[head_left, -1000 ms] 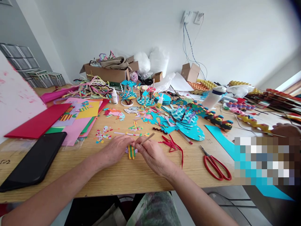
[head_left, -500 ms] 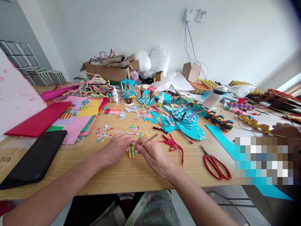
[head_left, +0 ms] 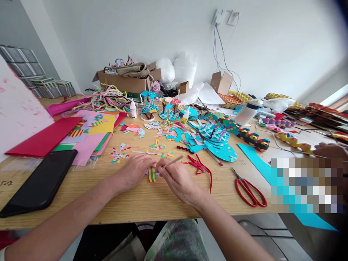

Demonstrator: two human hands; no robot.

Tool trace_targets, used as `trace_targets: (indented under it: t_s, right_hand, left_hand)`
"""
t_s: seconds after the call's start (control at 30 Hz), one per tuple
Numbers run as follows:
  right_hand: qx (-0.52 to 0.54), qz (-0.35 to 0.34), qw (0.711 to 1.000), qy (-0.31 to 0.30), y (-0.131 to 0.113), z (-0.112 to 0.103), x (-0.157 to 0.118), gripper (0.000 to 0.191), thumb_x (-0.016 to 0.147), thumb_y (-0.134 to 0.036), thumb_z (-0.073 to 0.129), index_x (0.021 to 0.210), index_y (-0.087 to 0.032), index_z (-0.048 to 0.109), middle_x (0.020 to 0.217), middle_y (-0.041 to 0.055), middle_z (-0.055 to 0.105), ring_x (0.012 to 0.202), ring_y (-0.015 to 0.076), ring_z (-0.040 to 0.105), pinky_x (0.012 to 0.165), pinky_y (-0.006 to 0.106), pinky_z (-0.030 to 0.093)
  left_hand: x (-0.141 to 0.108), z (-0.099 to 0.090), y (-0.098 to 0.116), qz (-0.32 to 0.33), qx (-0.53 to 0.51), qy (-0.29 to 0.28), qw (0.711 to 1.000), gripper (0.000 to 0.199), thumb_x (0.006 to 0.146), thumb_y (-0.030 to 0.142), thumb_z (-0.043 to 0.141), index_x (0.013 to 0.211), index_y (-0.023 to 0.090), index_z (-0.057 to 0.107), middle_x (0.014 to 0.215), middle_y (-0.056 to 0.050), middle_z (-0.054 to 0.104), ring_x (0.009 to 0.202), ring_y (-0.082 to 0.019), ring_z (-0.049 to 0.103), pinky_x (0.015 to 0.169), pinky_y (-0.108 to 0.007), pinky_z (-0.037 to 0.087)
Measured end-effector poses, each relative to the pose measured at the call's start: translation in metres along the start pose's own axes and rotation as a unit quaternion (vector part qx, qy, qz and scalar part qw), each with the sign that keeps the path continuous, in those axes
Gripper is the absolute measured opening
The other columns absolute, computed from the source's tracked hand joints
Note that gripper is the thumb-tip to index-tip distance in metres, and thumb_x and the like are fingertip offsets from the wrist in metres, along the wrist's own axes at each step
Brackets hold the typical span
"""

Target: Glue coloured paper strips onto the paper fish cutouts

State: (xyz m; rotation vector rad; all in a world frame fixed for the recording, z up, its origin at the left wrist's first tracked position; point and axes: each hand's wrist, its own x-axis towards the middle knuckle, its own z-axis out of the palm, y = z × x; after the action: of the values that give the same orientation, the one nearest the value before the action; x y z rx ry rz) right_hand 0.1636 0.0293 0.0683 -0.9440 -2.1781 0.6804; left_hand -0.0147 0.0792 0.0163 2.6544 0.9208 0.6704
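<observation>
My right hand (head_left: 175, 177) is closed in a pinch around a thin wooden stick (head_left: 174, 160), which slants up to the right. The stick's lower end is hidden by my fingers. Between both hands lies a small purple paper piece with yellow and green strips (head_left: 152, 175), partly covered. My left hand (head_left: 137, 170) has its fingertips pressed together on the left side of this piece; its thumb is hidden. Just beyond the fingers are loose coloured paper strips (head_left: 146, 153). Small paper scraps (head_left: 119, 153) lie to the left.
Red-handled scissors (head_left: 250, 192) and red ribbon-like strips (head_left: 199, 166) lie to the right. A black phone-like slab (head_left: 45, 181) and coloured paper sheets (head_left: 100, 139) are left. Glue bottles (head_left: 133, 109), blue paper shapes (head_left: 221, 148) and a cardboard box (head_left: 122, 82) stand farther back. Another person's hand (head_left: 330, 150) is far right.
The stick in my right hand has tipped very slightly lower. Both hands stay at the striped paper piece.
</observation>
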Motion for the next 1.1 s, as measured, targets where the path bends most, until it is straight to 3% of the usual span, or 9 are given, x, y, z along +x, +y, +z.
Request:
trace_targets:
  t_s: [0.87,1.0,1.1]
  right_hand:
    - [-0.011,0.011,1.000,-0.005,0.002,0.001,0.001,0.020,0.089,-0.018,0.032,0.075,-0.018,0.046,0.075,0.0015,0.052,0.073,0.0120,0.050,0.068,0.023,0.040]
    - [-0.026,0.015,0.999,-0.017,-0.011,-0.004,-0.014,0.020,0.090,-0.019,0.032,0.078,-0.018,0.048,0.075,0.0020,0.053,0.074,0.0127,0.051,0.068,0.023,0.042]
    - [-0.044,0.008,0.999,0.028,-0.017,-0.022,-0.034,0.019,0.089,-0.017,0.033,0.083,-0.018,0.051,0.081,0.0038,0.056,0.079,0.0132,0.054,0.071,0.024,0.043]
  left_hand:
    - [0.002,-0.004,0.005,-0.007,-0.014,-0.007,1.000,0.028,0.080,0.008,0.034,0.098,0.017,0.054,0.103,-0.007,0.061,0.099,-0.017,0.053,0.087,-0.034,0.040]
    - [0.002,-0.003,0.002,-0.029,-0.011,-0.009,0.999,0.034,0.074,0.004,0.033,0.098,0.018,0.053,0.101,-0.005,0.063,0.099,-0.017,0.053,0.089,-0.034,0.039]
    - [0.002,-0.007,0.003,-0.068,-0.049,-0.028,0.996,0.039,0.071,0.003,0.031,0.102,0.018,0.050,0.099,-0.003,0.065,0.100,-0.016,0.053,0.089,-0.033,0.040]
